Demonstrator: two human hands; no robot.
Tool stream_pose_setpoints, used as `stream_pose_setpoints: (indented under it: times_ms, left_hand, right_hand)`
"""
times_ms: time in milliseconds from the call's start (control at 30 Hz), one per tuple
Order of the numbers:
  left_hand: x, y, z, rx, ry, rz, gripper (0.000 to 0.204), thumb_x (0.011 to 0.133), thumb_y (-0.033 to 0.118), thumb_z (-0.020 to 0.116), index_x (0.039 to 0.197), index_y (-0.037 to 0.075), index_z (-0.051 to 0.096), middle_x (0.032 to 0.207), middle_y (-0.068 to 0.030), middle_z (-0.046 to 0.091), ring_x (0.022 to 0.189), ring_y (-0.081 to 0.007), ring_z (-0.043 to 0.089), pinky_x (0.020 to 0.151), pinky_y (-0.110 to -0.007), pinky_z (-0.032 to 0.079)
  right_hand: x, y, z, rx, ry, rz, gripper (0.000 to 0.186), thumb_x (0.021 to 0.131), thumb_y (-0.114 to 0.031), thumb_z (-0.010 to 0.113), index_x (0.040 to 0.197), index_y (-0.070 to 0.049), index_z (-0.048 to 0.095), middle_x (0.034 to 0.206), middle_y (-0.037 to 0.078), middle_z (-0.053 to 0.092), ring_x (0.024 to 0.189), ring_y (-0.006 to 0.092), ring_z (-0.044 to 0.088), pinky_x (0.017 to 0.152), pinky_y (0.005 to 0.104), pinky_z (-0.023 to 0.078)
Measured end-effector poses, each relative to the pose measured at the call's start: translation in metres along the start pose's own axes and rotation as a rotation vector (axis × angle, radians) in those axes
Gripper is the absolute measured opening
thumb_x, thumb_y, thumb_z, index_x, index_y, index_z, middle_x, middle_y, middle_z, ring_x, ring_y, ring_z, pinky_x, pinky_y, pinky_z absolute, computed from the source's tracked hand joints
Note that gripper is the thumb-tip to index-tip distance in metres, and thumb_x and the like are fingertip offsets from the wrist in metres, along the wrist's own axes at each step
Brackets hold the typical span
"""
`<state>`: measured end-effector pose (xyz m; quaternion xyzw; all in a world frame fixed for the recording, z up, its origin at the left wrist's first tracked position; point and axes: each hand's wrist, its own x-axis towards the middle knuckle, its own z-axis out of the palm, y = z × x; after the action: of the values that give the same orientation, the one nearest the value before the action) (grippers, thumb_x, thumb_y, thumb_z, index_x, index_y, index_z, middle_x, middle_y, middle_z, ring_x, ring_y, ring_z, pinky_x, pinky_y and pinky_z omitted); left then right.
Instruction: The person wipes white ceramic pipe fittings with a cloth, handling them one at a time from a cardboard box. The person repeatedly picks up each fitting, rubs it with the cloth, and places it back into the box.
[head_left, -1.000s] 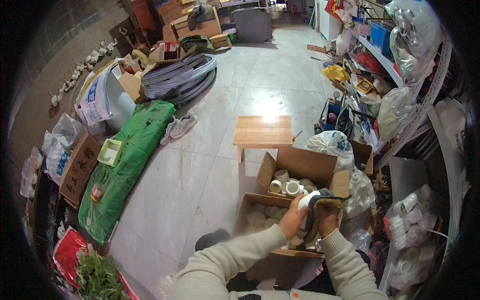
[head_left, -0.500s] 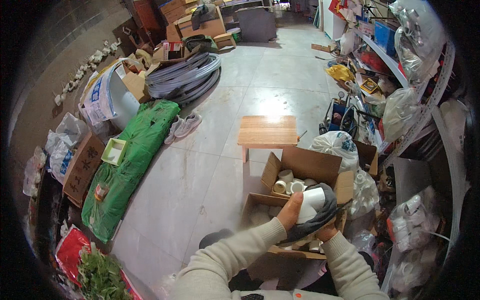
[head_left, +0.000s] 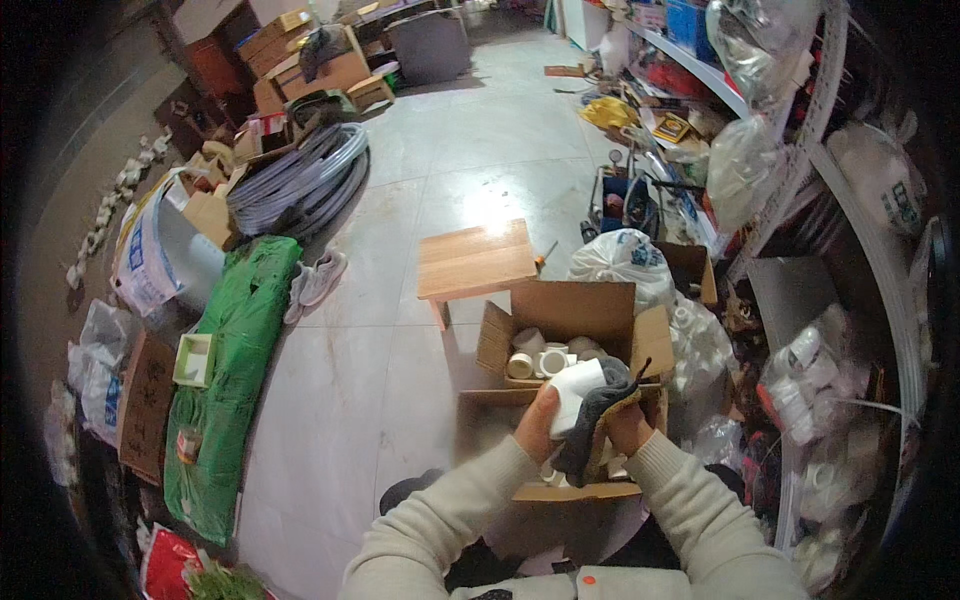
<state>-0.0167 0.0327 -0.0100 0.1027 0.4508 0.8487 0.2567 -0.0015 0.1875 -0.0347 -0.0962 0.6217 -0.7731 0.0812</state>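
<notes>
My left hand (head_left: pixel 537 426) is closed around a white plastic pipe fitting (head_left: pixel 576 388), thumb along its near side. In my right hand (head_left: pixel 628 428) is a dark grey cloth (head_left: pixel 588 428) with a yellowish edge, pressed against the fitting's right side and hanging below it. Both hands are above an open cardboard box (head_left: pixel 482 408), its contents partly hidden by my hands. Just beyond stands a second open cardboard box (head_left: pixel 585 303) with several white pipe fittings (head_left: pixel 553 362) inside.
A low wooden stool (head_left: pixel 478 260) stands past the boxes. White plastic bags (head_left: pixel 622 257) and cluttered shelving (head_left: pixel 690 65) line the right. On the left lie a long green wrapped bundle (head_left: pixel 238 370), grey shoes (head_left: pixel 318 285) and coiled grey hose (head_left: pixel 300 190).
The view has swung right, so the room appears shifted left. The cloth, wrapped around the fitting's far side before, now hangs down on its right. Both hands keep their holds.
</notes>
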Motion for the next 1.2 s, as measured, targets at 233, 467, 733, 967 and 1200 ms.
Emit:
stream_pose_setpoints:
  times_ms: [233, 467, 733, 967, 1200]
  left_hand:
    - [0.000, 0.027, 0.014, -0.503, -0.025, -0.238, 0.056, 0.082, 0.054, 0.028, 0.121, 0.015, 0.041, 0.114, -0.0071, 0.049, 0.101, -0.0213, 0.049, 0.075, -0.035, 0.043]
    - [0.026, 0.029, -0.025, -0.418, 0.194, -0.239, 0.058, 0.080, 0.061, 0.031, 0.108, 0.013, 0.047, 0.083, -0.0085, 0.059, 0.062, -0.0202, 0.060, 0.042, -0.027, 0.050]
    - [0.056, -0.010, -0.146, 0.181, 0.748, -0.200, 0.052, 0.084, 0.050, 0.038, 0.108, 0.004, 0.047, 0.085, -0.0099, 0.057, 0.067, -0.0200, 0.057, 0.048, -0.031, 0.047]
    - [0.053, -0.045, -0.204, 0.332, 0.883, -0.430, 0.051, 0.080, 0.039, 0.053, 0.110, 0.000, 0.040, 0.093, -0.0119, 0.053, 0.072, -0.0187, 0.053, 0.050, -0.033, 0.047]
    - [0.044, -0.060, -0.167, 0.991, 0.541, -0.450, 0.038, 0.079, 0.036, 0.054, 0.086, -0.001, 0.056, 0.075, -0.0132, 0.059, 0.065, -0.0185, 0.057, 0.056, -0.031, 0.048]
  right_hand:
    - [0.020, -0.020, -0.002, -1.227, 0.243, -0.707, 0.045, 0.065, -0.035, 0.066, 0.096, -0.004, 0.056, 0.090, 0.013, 0.057, 0.080, 0.0278, 0.054, 0.071, 0.0357, 0.044]
    - [0.024, -0.050, -0.025, 0.181, 0.386, -0.124, 0.022, 0.080, -0.015, 0.054, 0.097, 0.000, 0.055, 0.091, 0.009, 0.059, 0.082, 0.0205, 0.055, 0.071, 0.0295, 0.045]
    - [0.015, -0.043, -0.058, 0.364, 0.462, -0.045, 0.022, 0.081, -0.016, 0.053, 0.096, -0.001, 0.055, 0.092, 0.010, 0.059, 0.083, 0.0217, 0.055, 0.073, 0.0312, 0.044]
    - [0.007, -0.036, -0.071, 0.371, 0.476, -0.013, 0.022, 0.081, -0.017, 0.052, 0.095, -0.001, 0.056, 0.093, 0.010, 0.059, 0.084, 0.0227, 0.055, 0.074, 0.0328, 0.044]
    - [-0.002, -0.030, -0.077, 0.371, 0.478, 0.013, 0.022, 0.081, -0.019, 0.051, 0.095, -0.002, 0.056, 0.094, 0.011, 0.058, 0.086, 0.0237, 0.055, 0.075, 0.0343, 0.043]
